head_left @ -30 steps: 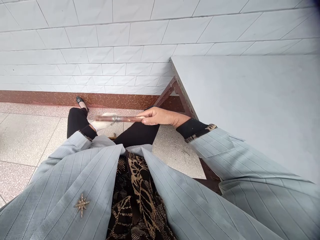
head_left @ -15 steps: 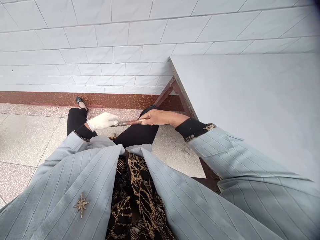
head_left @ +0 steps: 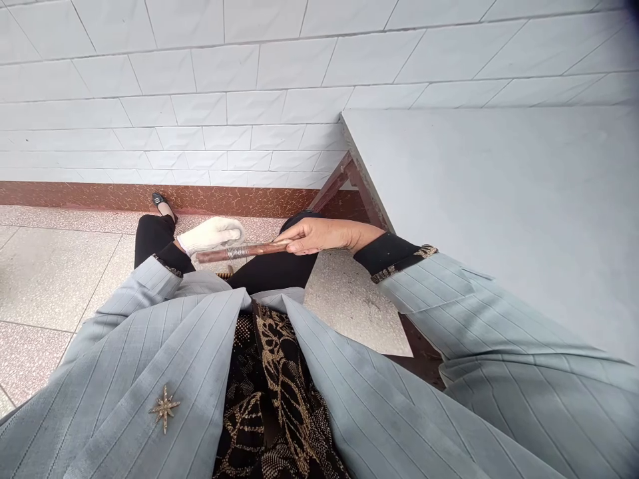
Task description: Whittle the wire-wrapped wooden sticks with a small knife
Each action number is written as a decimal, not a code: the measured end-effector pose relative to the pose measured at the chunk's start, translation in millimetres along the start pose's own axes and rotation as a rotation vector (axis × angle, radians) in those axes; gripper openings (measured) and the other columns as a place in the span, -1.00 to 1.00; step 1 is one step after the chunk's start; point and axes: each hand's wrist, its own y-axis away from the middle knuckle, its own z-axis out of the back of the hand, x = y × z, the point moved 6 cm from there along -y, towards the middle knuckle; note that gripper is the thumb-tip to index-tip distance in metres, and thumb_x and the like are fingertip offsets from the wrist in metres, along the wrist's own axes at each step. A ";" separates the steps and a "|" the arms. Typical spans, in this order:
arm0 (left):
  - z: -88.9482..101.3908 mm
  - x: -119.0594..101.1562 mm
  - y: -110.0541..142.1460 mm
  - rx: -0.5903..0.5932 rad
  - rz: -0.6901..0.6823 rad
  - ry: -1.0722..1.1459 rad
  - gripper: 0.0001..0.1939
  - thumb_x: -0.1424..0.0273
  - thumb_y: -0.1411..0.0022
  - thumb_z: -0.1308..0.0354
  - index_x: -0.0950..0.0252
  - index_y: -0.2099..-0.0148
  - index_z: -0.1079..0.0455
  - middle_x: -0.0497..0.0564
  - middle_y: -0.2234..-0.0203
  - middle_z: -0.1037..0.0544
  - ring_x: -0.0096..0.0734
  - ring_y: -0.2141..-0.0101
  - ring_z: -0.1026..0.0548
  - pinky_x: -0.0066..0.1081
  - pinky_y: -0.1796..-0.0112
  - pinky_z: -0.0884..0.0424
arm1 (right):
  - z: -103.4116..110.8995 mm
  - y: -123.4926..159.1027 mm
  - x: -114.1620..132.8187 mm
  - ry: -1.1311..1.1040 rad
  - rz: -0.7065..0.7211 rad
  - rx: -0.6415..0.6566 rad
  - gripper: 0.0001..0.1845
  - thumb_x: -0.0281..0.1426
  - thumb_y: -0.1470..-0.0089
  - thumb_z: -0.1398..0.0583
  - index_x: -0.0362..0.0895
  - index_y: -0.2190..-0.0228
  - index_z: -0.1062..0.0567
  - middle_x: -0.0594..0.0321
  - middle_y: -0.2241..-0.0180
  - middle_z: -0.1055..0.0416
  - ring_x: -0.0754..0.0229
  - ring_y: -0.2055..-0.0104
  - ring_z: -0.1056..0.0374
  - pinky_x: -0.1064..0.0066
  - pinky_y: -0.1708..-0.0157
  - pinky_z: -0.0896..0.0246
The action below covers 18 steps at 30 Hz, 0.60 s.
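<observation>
A copper-brown rod (head_left: 219,254) circled by a silver band (head_left: 237,253) is lying almost level across the person's lap, its near end just above the black trousers (head_left: 274,269); the bare right hand (head_left: 319,236) is holding its other end in a narrow pinch, thumb and fingers closing round the rod, seemingly to steady it from one side while leaving the banded length free; the left hand (head_left: 214,233), covered by a white knit work glove (head_left: 202,239), is curling loosely just beside the free end, and from this angle it cannot be told whether it is touching the rod or how far its fingers are parted, though it appears to be kept close to guard that end; the black cuffs (head_left: 384,256) and pale grey pinstriped jacket (head_left: 150,359) are framing both forearms, which are reaching forward over the lap, away from the body, probably to keep the rod clear of the gold-patterned black blouse (head_left: 274,392); a speckled stone-look panel (head_left: 354,306) is sitting below the right forearm, a pale grey tabletop (head_left: 499,199) on a dark wooden frame (head_left: 344,179) is extending to the right, and white glazed wall tiles (head_left: 249,73) are rising beyond a black flat shoe (head_left: 160,199)
</observation>
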 end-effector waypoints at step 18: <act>15.7 -23.6 28.7 -0.099 0.025 -0.321 -0.71 0.29 -0.39 0.02 0.32 0.15 -0.47 -0.01 0.33 -0.56 -0.44 0.35 -0.44 -0.41 0.20 -0.38 | 61.0 15.5 -5.7 0.549 -0.324 -0.820 -0.61 -0.28 -0.19 -0.21 -0.17 0.04 -0.66 0.12 0.28 -0.55 0.12 0.28 -0.38 0.32 0.27 -0.16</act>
